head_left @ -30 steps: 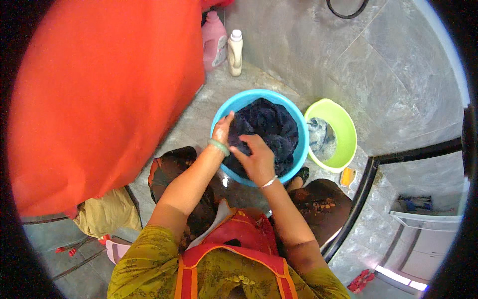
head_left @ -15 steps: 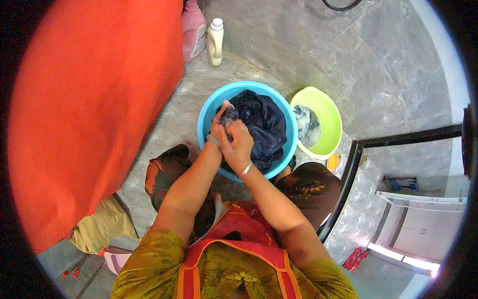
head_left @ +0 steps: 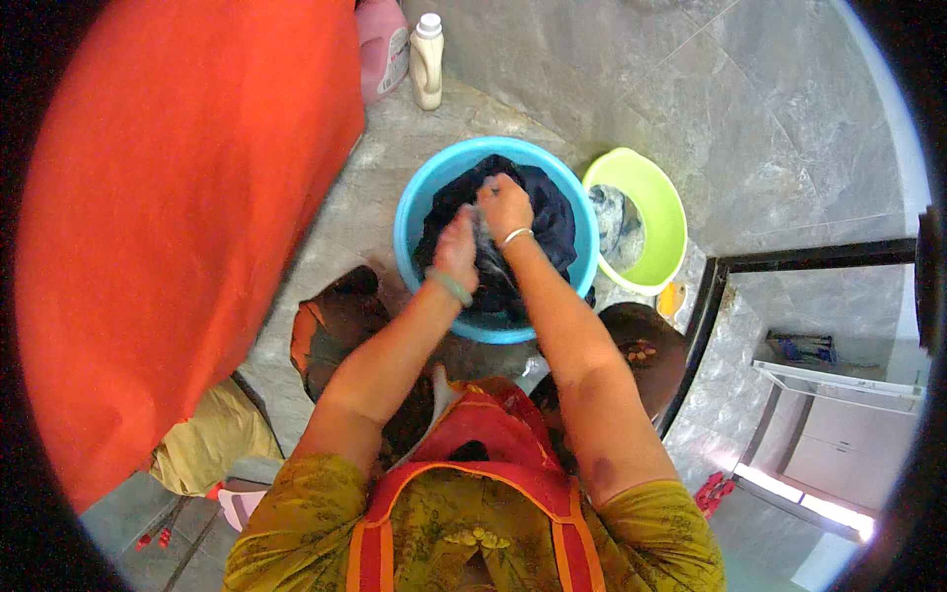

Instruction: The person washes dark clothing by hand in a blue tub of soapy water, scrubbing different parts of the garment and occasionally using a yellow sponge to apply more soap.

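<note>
A round blue basin (head_left: 406,212) stands in front of me, filled with wet dark navy cloth (head_left: 547,217). Over its middle, my right hand (head_left: 507,205) is closed in a fist around a bunched part of that cloth. My left hand (head_left: 458,252) is lower and to the left, slightly blurred, and grips a soapy stretch of the same cloth, which runs between the two hands. Whitish suds show on the skin and fabric. Part of the left fingers is hidden in the folds.
A lime-green basin (head_left: 674,222) with soapy dark-and-white cloth (head_left: 614,222) stands right of the blue one. Beyond on the left are a cream bottle (head_left: 426,69) and a pink jug (head_left: 380,49). A large red sheet (head_left: 197,197) hangs at the left; a black door frame (head_left: 712,296) is at right.
My right hand has moved up and away, over the basin's middle. My left hand has dropped lower and turned, so the hands, earlier pressed together, are now apart with cloth between them.
</note>
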